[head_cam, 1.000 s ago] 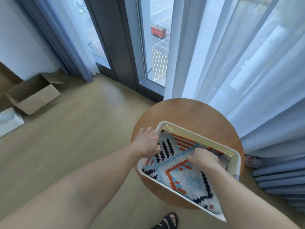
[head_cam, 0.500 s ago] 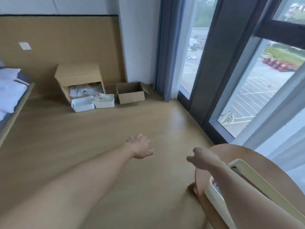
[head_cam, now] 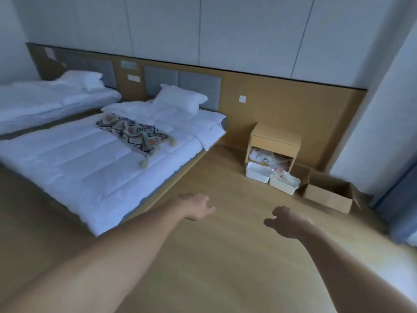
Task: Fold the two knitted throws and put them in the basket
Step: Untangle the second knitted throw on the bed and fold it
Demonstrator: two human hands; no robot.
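A patterned knitted throw [head_cam: 135,132] with tassels lies spread and rumpled on the nearer white bed [head_cam: 67,168], below the pillow. My left hand [head_cam: 196,205] hangs over the wooden floor beside the bed's corner, fingers loosely apart and holding nothing. My right hand [head_cam: 287,223] is held out over the floor to the right, fingers curled loosely, also empty. Both hands are far from the throw. The basket and the other throw are out of view.
A second white bed [head_cam: 45,98] stands at the far left. A wooden nightstand [head_cam: 274,141] sits against the wall with two white bins [head_cam: 270,177] and an open cardboard box [head_cam: 327,194] on the floor. Blue curtains [head_cam: 394,211] hang at the right.
My view has swung left from the basket on the round table to the beds. Both hands left the throw in the basket and now hang empty over the floor.
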